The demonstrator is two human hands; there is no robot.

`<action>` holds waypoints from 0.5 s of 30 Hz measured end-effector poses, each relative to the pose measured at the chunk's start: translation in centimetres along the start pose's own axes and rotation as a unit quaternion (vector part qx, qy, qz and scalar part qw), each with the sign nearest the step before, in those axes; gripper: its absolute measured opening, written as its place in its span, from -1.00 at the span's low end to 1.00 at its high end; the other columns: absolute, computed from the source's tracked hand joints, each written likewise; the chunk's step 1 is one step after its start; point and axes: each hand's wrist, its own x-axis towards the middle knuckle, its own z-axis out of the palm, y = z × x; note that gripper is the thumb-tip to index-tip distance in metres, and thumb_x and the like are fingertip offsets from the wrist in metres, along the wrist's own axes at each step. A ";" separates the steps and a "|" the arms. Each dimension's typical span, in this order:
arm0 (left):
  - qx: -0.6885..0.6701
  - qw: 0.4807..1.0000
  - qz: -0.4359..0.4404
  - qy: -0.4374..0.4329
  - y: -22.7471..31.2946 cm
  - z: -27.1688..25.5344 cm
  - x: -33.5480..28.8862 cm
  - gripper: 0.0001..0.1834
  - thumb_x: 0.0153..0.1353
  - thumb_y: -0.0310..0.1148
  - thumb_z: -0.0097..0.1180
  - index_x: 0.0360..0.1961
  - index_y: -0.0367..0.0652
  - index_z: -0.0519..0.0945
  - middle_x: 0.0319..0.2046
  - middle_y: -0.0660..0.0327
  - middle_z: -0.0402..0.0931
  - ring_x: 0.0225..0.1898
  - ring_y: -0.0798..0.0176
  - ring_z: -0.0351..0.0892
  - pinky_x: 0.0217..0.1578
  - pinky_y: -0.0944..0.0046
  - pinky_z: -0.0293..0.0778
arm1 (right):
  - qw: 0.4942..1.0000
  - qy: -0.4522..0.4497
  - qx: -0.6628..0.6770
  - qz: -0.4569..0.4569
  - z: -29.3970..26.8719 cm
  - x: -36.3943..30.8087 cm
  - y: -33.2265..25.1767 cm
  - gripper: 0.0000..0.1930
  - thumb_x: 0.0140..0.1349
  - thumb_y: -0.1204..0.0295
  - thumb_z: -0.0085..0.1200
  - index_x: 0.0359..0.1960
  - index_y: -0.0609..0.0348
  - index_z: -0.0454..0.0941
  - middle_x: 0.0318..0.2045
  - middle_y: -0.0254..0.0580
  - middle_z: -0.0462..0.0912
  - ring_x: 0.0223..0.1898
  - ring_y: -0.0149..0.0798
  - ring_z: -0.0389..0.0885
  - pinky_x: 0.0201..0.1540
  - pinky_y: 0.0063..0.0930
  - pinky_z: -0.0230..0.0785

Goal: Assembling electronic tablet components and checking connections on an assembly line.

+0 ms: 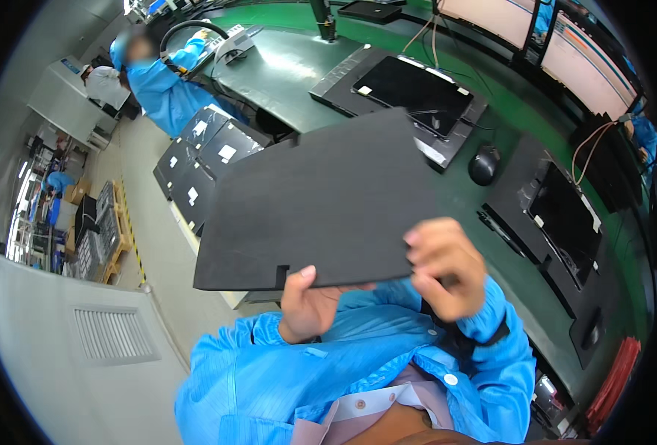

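The left hand holds up the black panel, right hand curled at its edge, grip unclear; moving it likely needs both.

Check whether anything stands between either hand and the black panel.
Nothing visible does: the left hand holds the black panel by its lower edge; the right hand is at its right edge, though contact there is unclear.

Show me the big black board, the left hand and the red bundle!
Black board (321,204): head view, flat face's middle.
Left hand (310,308): head view, below thumb.
Red bundle (614,384): head view, its middle.
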 end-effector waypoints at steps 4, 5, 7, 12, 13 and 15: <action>0.094 0.993 -0.024 0.072 0.1 -6.9 -2.1 -0.34 0.50 0.09 -0.12 0.27 -0.34 0.44 0.08 -0.12 0.62 0.08 -0.07 0.63 0.18 -0.09 0.49 | 0.979 -0.064 -0.125 0.149 4.3 -0.8 3.8 -0.61 0.20 0.42 0.32 0.03 0.24 0.53 0.18 0.10 0.45 0.32 0.20 0.38 0.27 -0.04 0.36; 0.084 0.988 -0.048 0.121 -0.5 -8.9 -3.0 -0.39 0.52 0.05 -0.12 0.23 -0.32 0.46 0.07 -0.09 0.62 0.08 -0.06 0.63 0.15 -0.06 0.50 | 0.970 -0.084 -0.145 0.175 4.7 -2.1 4.7 -0.57 0.21 0.39 0.32 0.09 0.25 0.51 0.20 0.10 0.45 0.31 0.19 0.39 0.28 -0.05 0.36; 0.040 0.976 -0.069 0.201 -2.3 -12.9 -3.9 -0.55 0.55 -0.05 -0.09 0.13 -0.24 0.49 0.06 0.00 0.58 0.08 -0.02 0.63 0.10 0.02 0.52 | 0.949 -0.134 -0.153 0.241 3.7 -5.0 5.3 -0.56 0.25 0.35 0.30 0.11 0.27 0.52 0.17 0.08 0.49 0.23 0.14 0.47 0.25 -0.12 0.40; -0.050 0.955 -0.059 0.285 -5.2 -18.1 -0.4 -0.54 0.49 -0.04 0.06 0.14 -0.22 0.45 0.08 0.07 0.47 0.01 0.02 0.62 0.06 0.08 0.51 | 0.901 -0.169 -0.188 0.353 -0.4 -10.1 3.0 -0.66 0.28 0.28 0.26 -0.03 0.26 0.61 -0.05 0.05 0.64 -0.01 0.09 0.61 0.08 -0.18 0.50; -0.079 0.943 -0.062 0.318 -4.9 -18.9 0.0 -0.51 0.46 -0.01 0.08 0.12 -0.24 0.46 0.06 0.07 0.51 -0.01 0.04 0.62 0.05 0.09 0.52 | 0.895 -0.177 -0.203 0.356 -0.7 -10.9 2.1 -0.66 0.29 0.25 0.25 -0.04 0.23 0.63 -0.09 0.04 0.66 -0.04 0.09 0.63 0.05 -0.17 0.51; -0.127 0.923 -0.109 0.347 -4.0 -19.9 2.3 -0.43 0.41 0.09 0.13 0.07 -0.27 0.49 -0.03 0.07 0.58 -0.05 0.07 0.62 0.03 0.10 0.53 | 0.878 -0.185 -0.206 0.390 -1.5 -11.6 -0.1 -0.63 0.31 0.21 0.23 0.00 0.21 0.63 -0.08 0.02 0.68 -0.04 0.09 0.65 0.03 -0.18 0.53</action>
